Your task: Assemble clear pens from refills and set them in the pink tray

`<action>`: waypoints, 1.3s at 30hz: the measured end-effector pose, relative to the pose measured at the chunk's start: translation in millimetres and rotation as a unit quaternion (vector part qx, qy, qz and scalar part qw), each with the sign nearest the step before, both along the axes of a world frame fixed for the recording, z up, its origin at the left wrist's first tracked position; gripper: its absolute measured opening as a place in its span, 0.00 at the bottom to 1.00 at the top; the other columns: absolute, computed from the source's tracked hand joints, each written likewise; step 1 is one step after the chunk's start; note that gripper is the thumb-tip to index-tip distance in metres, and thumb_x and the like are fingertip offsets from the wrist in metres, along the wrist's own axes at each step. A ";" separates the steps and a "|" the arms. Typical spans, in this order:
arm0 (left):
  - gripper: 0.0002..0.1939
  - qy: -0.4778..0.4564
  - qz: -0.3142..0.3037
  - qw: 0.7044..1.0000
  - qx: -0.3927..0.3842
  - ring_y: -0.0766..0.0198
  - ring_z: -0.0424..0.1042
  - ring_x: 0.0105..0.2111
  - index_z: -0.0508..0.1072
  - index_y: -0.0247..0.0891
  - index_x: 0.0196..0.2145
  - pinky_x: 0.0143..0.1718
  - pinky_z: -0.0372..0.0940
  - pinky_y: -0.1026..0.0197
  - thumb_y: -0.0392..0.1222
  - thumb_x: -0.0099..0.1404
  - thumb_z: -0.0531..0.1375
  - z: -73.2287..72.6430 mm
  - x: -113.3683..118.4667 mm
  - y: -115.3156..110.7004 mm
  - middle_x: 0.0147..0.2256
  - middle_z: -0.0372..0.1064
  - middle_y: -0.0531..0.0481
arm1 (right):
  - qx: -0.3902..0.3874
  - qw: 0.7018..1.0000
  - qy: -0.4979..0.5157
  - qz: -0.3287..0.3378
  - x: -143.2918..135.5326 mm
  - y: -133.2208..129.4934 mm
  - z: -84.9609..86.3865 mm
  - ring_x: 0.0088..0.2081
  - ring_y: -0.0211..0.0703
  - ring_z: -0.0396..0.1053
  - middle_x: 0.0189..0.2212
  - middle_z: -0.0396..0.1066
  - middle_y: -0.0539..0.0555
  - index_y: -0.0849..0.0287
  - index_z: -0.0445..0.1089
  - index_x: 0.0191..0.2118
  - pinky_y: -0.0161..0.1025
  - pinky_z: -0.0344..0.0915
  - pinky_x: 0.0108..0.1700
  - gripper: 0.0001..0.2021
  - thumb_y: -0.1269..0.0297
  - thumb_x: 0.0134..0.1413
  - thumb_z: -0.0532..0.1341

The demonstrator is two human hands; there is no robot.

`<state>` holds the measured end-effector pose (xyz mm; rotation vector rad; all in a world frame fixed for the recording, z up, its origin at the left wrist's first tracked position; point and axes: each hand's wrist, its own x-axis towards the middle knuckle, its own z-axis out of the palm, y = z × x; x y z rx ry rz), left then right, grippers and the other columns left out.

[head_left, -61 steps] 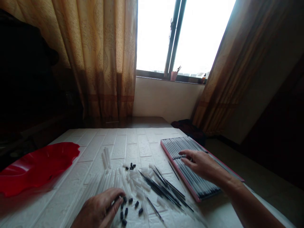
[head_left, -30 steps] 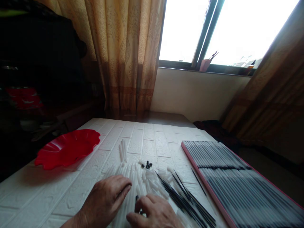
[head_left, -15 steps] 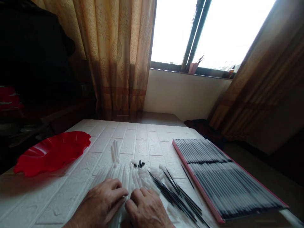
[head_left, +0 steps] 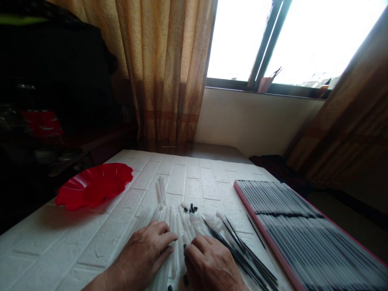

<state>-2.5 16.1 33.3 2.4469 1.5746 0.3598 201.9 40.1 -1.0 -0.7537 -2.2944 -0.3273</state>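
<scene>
Clear plastic tubes (head_left: 172, 226) lie in a loose pile at the front middle of the table. My left hand (head_left: 148, 250) rests over them, thumb and forefinger close together; whether a tube is between them is unclear. Beside it, my right hand (head_left: 210, 260) has its fingers curled round a small black piece (head_left: 185, 247). Two more black pieces show below, near the bottom edge. Several small black caps (head_left: 192, 208) sit beyond the tubes. Thin black rods (head_left: 245, 258) fan out to the right of my right hand.
A pink-edged box (head_left: 256, 218) packed with rows of tubes stands at the right. At the left is a red wavy-rimmed dish (head_left: 95, 186). The white brick-patterned tabletop (head_left: 54, 242) reaches back toward a curtain and window.
The view has turned left, so everything sits further right in the picture. Black pieces now show at and below my right hand's fingers. The hands are slightly further apart.
</scene>
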 end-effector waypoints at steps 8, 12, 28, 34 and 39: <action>0.16 0.004 0.018 1.000 0.017 0.56 0.74 0.44 0.76 0.45 0.46 0.45 0.67 0.56 0.28 0.65 0.57 -6.2 -2.8 0.2 0.43 0.74 0.50 | 0.012 0.999 -0.015 0.032 -18.3 -12.8 -7.6 0.23 0.41 0.65 0.25 0.70 0.45 0.51 0.66 0.31 0.38 0.50 0.25 0.08 0.71 0.48 0.65; 0.16 0.009 0.022 1.000 0.017 0.55 0.73 0.45 0.76 0.45 0.46 0.45 0.67 0.55 0.28 0.66 0.57 -6.8 -2.1 -0.8 0.43 0.74 0.49 | 0.025 1.000 -0.014 0.009 -21.3 -10.8 -13.3 0.23 0.43 0.64 0.23 0.69 0.47 0.52 0.65 0.29 0.40 0.51 0.25 0.08 0.68 0.46 0.66; 0.12 0.025 -0.005 1.000 -0.006 0.50 0.74 0.45 0.77 0.39 0.44 0.45 0.70 0.49 0.29 0.70 0.56 4.6 1.5 -1.1 0.43 0.73 0.45 | 0.055 0.997 -0.039 -0.046 -23.6 -7.8 -1.8 0.21 0.45 0.64 0.21 0.68 0.48 0.55 0.66 0.29 0.42 0.51 0.25 0.10 0.77 0.38 0.63; 0.12 0.016 -0.008 1.000 0.005 0.51 0.75 0.44 0.77 0.40 0.44 0.45 0.70 0.48 0.30 0.69 0.57 4.5 3.6 -1.0 0.42 0.74 0.46 | 0.058 0.995 -0.043 -0.071 -18.5 -8.8 2.3 0.20 0.44 0.65 0.21 0.69 0.48 0.55 0.66 0.30 0.41 0.52 0.26 0.11 0.78 0.40 0.63; 0.13 0.013 -0.014 0.999 0.032 0.51 0.75 0.43 0.77 0.41 0.45 0.44 0.72 0.47 0.29 0.68 0.57 -3.1 1.7 -1.6 0.41 0.74 0.46 | 0.025 0.992 -0.045 -0.115 -14.3 -7.3 -4.0 0.20 0.45 0.65 0.20 0.69 0.48 0.54 0.66 0.29 0.41 0.52 0.26 0.14 0.80 0.35 0.61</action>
